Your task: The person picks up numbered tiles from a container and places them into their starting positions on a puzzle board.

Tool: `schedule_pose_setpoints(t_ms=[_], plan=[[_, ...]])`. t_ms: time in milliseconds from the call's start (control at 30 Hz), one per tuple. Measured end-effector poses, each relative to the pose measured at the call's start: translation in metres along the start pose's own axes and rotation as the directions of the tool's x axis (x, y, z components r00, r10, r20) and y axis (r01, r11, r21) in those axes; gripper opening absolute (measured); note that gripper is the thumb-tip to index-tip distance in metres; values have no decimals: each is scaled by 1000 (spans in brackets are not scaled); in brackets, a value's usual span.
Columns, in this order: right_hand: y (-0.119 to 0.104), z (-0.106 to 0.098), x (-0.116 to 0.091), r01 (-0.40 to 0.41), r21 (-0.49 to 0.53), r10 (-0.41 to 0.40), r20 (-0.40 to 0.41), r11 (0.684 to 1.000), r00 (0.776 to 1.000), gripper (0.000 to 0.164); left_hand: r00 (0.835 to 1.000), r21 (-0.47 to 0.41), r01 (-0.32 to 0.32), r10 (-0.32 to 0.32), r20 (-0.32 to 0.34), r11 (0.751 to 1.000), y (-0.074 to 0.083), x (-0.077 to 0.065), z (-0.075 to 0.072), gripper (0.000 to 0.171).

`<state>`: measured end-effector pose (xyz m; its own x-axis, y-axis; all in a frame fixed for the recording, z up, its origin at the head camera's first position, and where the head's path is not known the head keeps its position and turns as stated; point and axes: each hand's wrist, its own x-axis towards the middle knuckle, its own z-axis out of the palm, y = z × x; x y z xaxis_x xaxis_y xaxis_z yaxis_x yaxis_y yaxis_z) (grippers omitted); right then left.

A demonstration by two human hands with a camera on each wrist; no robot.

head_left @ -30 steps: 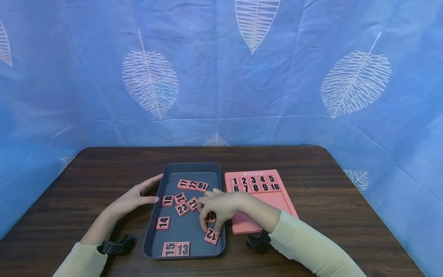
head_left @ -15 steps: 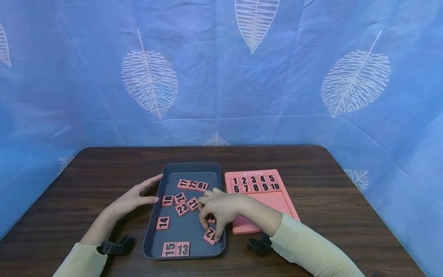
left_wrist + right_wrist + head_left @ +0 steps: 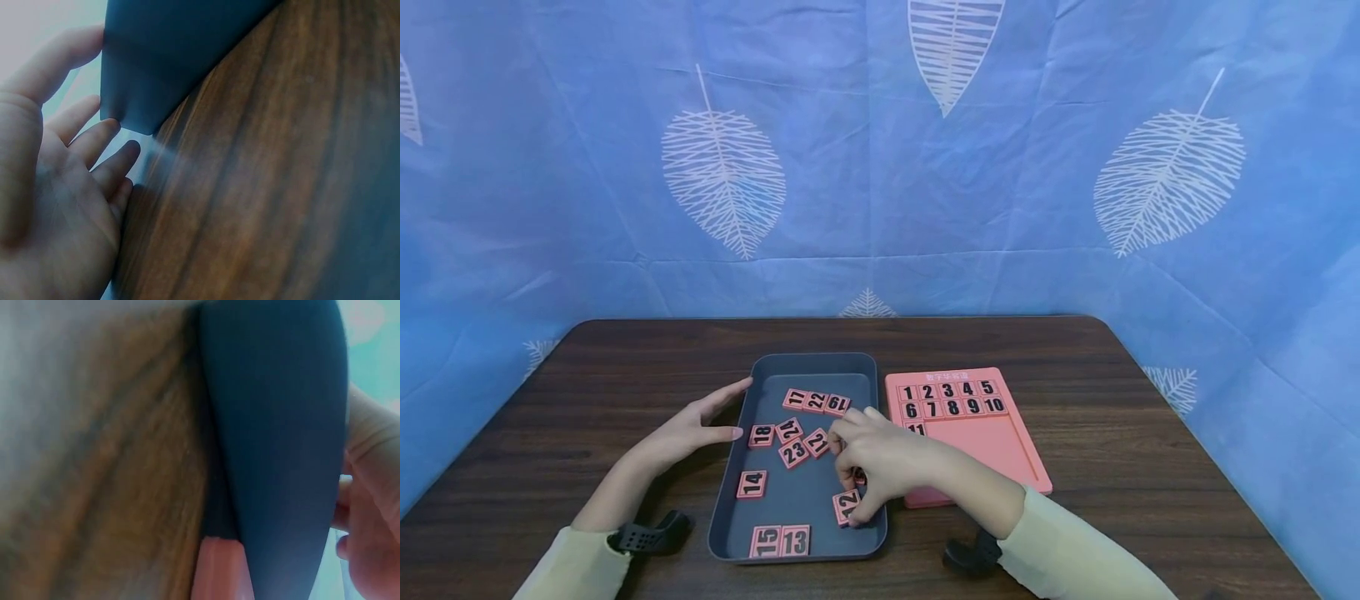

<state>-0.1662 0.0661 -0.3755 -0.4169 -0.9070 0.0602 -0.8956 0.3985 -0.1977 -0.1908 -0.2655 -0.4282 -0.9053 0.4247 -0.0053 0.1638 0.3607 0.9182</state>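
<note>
A dark grey tray (image 3: 812, 537) holds several pink number tiles. My right hand (image 3: 880, 458) reaches over its right side and pinches the tile marked 12 (image 3: 846, 506) between thumb and fingers, close to the tray floor. Part of another tile shows behind those fingers. On the left, my left hand (image 3: 688, 429) touches the tray's outer edge with extended fingers; the left wrist view shows its fingertips (image 3: 107, 125) against the tray wall (image 3: 169, 62). In the right wrist view the tray wall (image 3: 281, 444) hides most of the right hand (image 3: 375, 506).
Right of the tray lies a pink number board (image 3: 977, 450), its top rows filled from 1 to 10, with 11 below, partly behind the right hand. Tiles 15 (image 3: 765, 542) and 13 (image 3: 795, 541) sit at the tray's near end. A dark wooden table (image 3: 1112, 467) lies underneath.
The 12 tile has turned and moved slightly left under my right thumb and fingers. My right forearm has shifted a little, uncovering the 11 on the board. The left hand stays put.
</note>
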Motion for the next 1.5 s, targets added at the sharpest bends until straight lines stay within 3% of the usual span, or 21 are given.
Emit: schedule_pose_setpoints(t_ms=[167,367,533,700,867,1000,1267,1500], plan=[[-3,-3,-11,-124,28,127,-133,992,983,33,1000,-6,-3,3,5,1000,1,-1,0,73],[-3,-6,-26,-277,44,278,-286,960,917,34,1000,-3,0,0,11,1000,2,-2,-1,73],[-2,-5,-39,-399,74,395,-383,914,835,36,1000,-13,-3,4,18,1000,2,-1,-1,73],[2,-8,-52,-517,122,509,-464,847,725,40,1000,-11,-3,3,15,1000,2,-2,-1,73],[12,-8,-66,-616,177,613,-486,767,623,40,1000,-8,-1,1,12,1000,1,-1,-1,73],[22,-4,-76,-678,180,662,-494,713,565,40,1000,-6,1,-1,13,1000,1,-1,-1,73],[34,1,-83,-783,142,751,-425,606,505,43,1000,-8,4,-4,9,1000,0,-1,-1,73],[41,7,-85,-814,144,789,-387,563,477,45,1000,1,2,-2,7,1000,-1,-1,-1,72]])
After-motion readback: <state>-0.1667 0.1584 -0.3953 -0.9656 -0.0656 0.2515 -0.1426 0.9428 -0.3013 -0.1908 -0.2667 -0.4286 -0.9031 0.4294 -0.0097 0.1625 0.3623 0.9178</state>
